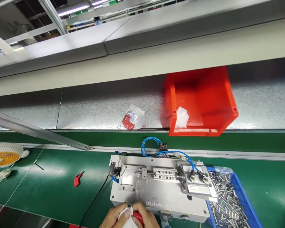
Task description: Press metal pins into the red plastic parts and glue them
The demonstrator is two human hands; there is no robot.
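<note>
Both hands, left hand [114, 217] and right hand [144, 218], are pinching a red part [138, 216] in white wrapping [127, 220] by the pneumatic press fixture [156, 190]; unwrapping's probably ongoing, and seating it needs careful alignment.

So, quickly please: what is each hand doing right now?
Left hand: closed on a white piece.
Right hand: closed on a red part, touching the white piece.
</note>
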